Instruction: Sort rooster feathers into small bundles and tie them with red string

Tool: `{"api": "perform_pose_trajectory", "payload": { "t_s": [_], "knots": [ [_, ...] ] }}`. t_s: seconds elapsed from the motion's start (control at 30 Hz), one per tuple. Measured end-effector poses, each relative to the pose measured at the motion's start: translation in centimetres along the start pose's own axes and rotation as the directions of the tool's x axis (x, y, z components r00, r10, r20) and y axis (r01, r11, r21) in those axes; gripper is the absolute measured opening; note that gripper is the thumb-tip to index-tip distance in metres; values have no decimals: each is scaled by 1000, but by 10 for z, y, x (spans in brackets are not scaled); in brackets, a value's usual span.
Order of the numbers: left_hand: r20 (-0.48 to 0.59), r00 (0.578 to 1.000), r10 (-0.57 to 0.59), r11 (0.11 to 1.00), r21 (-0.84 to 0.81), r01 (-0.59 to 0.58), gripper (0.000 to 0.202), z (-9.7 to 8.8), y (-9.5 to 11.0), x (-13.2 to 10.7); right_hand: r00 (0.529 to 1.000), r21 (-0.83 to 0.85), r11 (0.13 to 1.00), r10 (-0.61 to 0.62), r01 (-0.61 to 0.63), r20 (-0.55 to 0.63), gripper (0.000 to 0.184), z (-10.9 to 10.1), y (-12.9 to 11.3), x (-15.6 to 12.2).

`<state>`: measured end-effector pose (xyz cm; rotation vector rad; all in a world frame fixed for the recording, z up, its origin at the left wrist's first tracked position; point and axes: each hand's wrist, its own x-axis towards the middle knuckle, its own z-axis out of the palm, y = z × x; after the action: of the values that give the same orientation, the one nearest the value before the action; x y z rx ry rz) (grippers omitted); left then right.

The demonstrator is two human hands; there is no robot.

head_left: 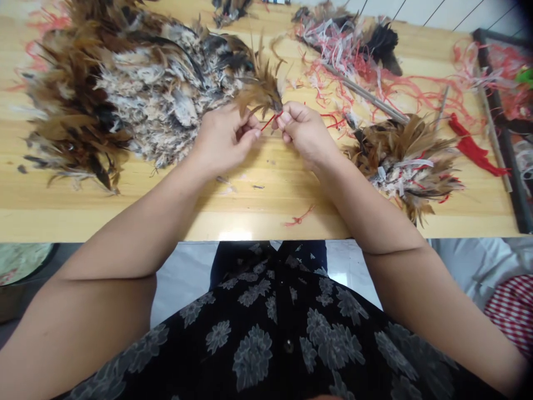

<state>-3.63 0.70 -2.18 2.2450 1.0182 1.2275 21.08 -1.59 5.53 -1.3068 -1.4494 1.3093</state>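
- Your left hand [227,139] sits just left of the middle of the wooden table [266,205]. The forearm runs up from the lower left, and the wrist is nearly straight.
- Its fingers are curled in, with the thumb and forefinger pressed together on the lower end of a red string [268,120].
- Your right hand [303,133] faces it from the other side, close enough that the knuckles nearly meet. Its forearm comes in from the lower right, and the wrist bends slightly inward.
- Its fingers are folded into a loose fist, and the thumb and forefinger pinch the base of a small feather bunch [260,89], where the string's upper end meets it.
- The feather bunch fans up and to the left from that pinch, held above the tabletop, with its brown tips over the edge of the big feather heap [125,83].
- The string runs as a short slanted line between your two pinches.
- The heap covers the left part of the table, well beyond your left hand.
- A smaller feather bundle [410,161] lies to the right, near your right forearm.
- A thin stick [366,94] and a tangle of red and white strips [333,39] lie beyond your right hand.
- A loose red scrap [297,218] rests near the table's front edge, between your forearms.
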Motion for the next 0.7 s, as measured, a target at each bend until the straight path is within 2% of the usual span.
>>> {"api": "perform_pose_trajectory", "payload": {
  "t_s": [0.07,0.17,0.27,0.33,0.4,0.5,0.57,0.7],
  "knots": [
    [36,999,-7,1000,18,6,49,1,13,-2,999,-75,997,-23,20,-34,44,1,3,5],
    [96,995,-30,999,28,28,44,4,31,-5,998,-294,955,-48,34,-39,45,3,1,9],
    [82,996,-26,998,61,21,39,11,37,-8,999,-560,827,-53,41,-5,46,7,-6,7],
    [44,999,11,994,108,-16,37,16,37,-9,998,-670,741,-63,48,2,46,9,-9,2],
    [17,999,37,989,145,-39,36,17,36,-9,995,-697,713,-99,79,11,45,12,-7,-3],
    [21,1000,4,992,125,-7,35,7,37,-4,973,-588,778,-217,222,80,48,15,1,-7],
    [33,999,-26,996,83,23,34,-5,35,1,950,-528,790,-277,311,145,46,16,5,-7],
    [32,999,-30,998,62,28,36,-31,24,12,948,-555,772,-209,310,239,42,16,4,-7]
  ]
}}
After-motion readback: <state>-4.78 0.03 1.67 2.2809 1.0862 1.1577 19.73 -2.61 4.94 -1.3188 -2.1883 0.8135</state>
